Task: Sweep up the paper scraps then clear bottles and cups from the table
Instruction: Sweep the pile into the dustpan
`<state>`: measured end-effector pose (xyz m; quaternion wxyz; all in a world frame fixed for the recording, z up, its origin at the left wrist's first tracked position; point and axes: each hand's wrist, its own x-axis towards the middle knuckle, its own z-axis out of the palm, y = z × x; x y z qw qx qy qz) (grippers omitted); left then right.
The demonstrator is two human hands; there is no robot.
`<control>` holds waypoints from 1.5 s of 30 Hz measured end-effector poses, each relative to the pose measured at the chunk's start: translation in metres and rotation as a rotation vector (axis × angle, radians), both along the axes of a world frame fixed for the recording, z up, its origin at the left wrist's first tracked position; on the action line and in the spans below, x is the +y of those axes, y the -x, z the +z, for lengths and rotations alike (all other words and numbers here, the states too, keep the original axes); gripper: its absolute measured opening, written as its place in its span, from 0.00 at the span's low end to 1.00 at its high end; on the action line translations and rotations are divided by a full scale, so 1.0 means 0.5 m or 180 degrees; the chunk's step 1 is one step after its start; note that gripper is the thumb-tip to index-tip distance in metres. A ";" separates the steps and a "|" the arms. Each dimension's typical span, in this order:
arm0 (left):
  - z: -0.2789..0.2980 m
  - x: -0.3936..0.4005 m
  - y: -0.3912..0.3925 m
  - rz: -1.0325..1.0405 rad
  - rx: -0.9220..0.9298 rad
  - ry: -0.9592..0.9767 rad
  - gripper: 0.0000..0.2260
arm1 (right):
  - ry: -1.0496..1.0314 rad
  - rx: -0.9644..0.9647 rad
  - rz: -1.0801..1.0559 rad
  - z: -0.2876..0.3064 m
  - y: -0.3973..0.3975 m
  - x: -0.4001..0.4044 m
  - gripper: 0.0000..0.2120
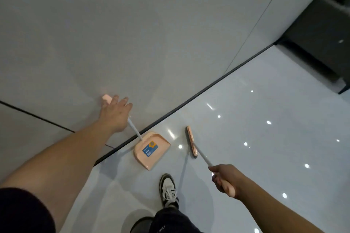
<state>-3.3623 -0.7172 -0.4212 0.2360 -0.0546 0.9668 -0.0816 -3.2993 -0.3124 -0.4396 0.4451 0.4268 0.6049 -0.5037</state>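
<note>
A pink dustpan (151,149) with a blue label stands on the glossy floor against the wall base. Its long white handle (134,128) leans up to a pink grip (106,98) on the wall. My left hand (115,113) lies over the top of that handle with the fingers spread, not closed round it. My right hand (225,178) is closed on the pink grip of a broom. The broom's pink head (191,141) rests on the floor just right of the dustpan. No paper scraps, bottles or cups are in view.
A grey panelled wall (132,34) fills the upper left, with a dark skirting strip (189,100) running diagonally. My shoe (168,189) is just below the dustpan. Dark furniture (318,43) stands at the upper right. White shiny floor (265,147) stretches right.
</note>
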 end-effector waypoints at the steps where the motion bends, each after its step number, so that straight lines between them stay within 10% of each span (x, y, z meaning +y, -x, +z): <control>1: -0.011 0.007 0.008 -0.0138 -0.0054 0.0197 0.21 | -0.0015 -0.0028 -0.0098 -0.008 0.000 0.005 0.11; 10: 0.004 0.146 0.095 -0.1287 0.0033 0.0465 0.09 | 0.0003 -0.0067 -0.0763 -0.042 -0.063 0.085 0.12; 20: 0.113 0.691 0.028 -0.2404 0.0031 -0.0125 0.11 | 0.0521 0.0349 -0.1978 -0.003 -0.281 0.311 0.10; 45: 0.029 1.964 -0.898 -0.5849 -0.0305 -0.1054 0.05 | -0.0459 0.0215 -0.5566 -0.062 -1.302 0.784 0.04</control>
